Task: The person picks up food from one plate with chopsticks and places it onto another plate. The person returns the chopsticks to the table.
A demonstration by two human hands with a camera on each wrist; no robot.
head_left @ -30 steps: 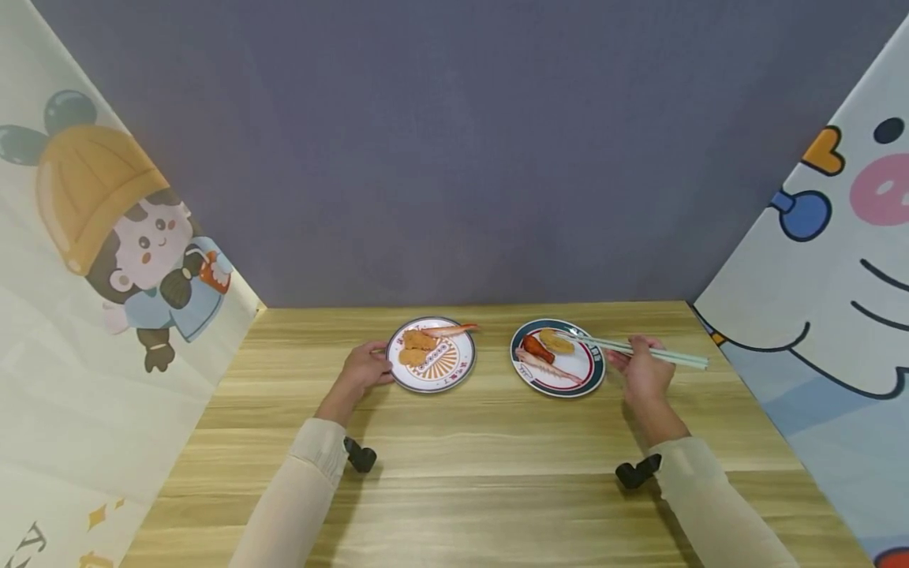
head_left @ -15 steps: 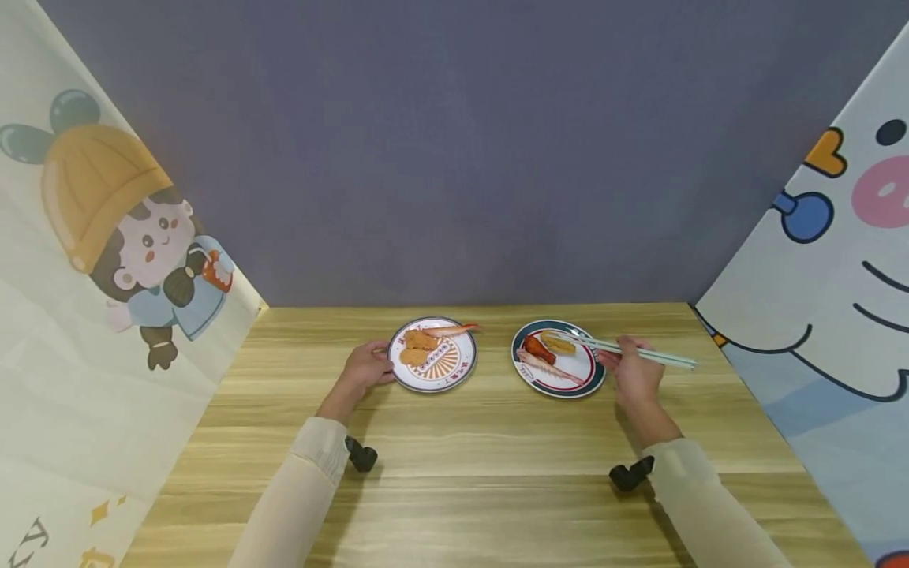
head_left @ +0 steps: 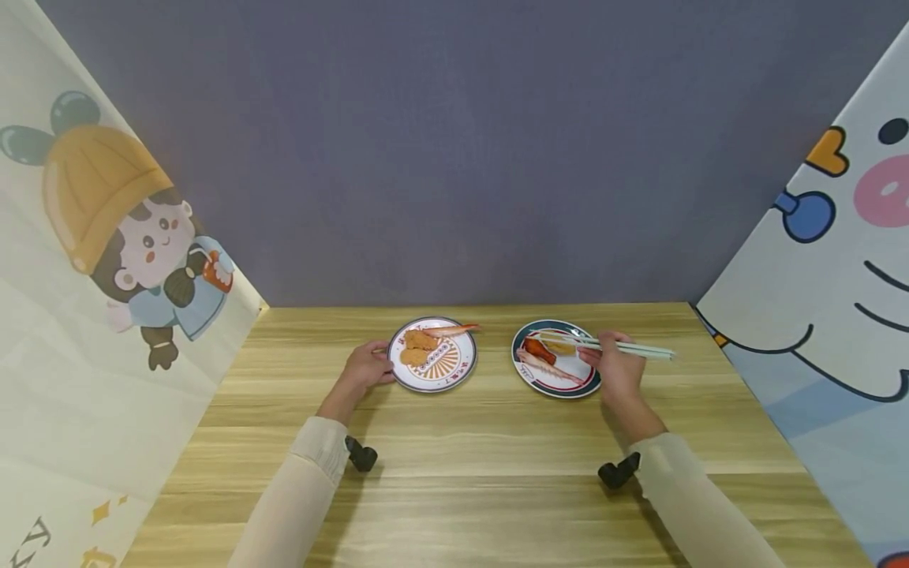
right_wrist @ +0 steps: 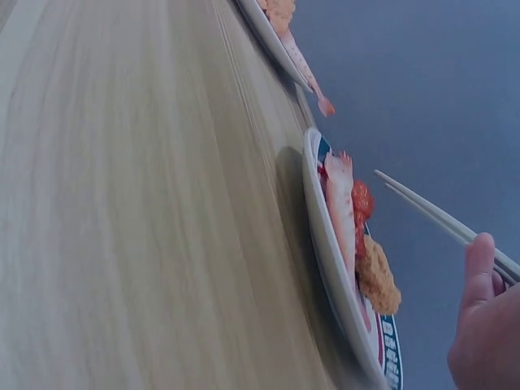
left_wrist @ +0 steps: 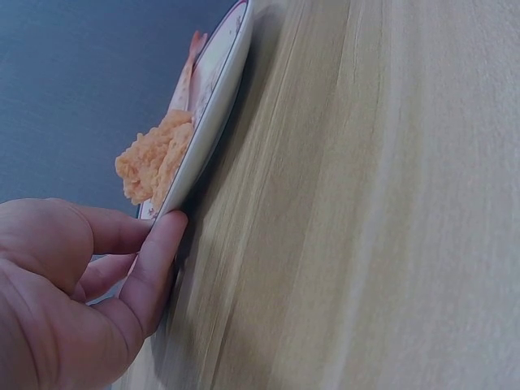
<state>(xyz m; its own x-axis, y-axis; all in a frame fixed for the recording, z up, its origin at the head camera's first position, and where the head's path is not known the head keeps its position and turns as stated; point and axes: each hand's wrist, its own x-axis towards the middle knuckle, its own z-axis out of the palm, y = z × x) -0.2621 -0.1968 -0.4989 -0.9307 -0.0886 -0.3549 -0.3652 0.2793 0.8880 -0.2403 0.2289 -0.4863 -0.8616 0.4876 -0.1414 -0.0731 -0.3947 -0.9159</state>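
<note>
My left hand pinches the near-left rim of a white plate; in the left wrist view the fingertips grip its edge. On that plate lie two golden fried chicken pieces and a shrimp whose tail sticks out past the rim. My right hand holds pale green chopsticks over a green-rimmed plate. Their tips, slightly apart with nothing between them, hover above the food in the right wrist view. This plate bears a red-brown drumstick, a shrimp and a fried piece.
Both plates stand near the back edge of a wood-grain table. Behind it rises a grey-blue wall panel. Cartoon-printed sheets border the left and right sides.
My right hand has moved left with the chopsticks. Their tips have shifted from the fried piece to over the drumstick. My left hand and both plates have stayed in place.
</note>
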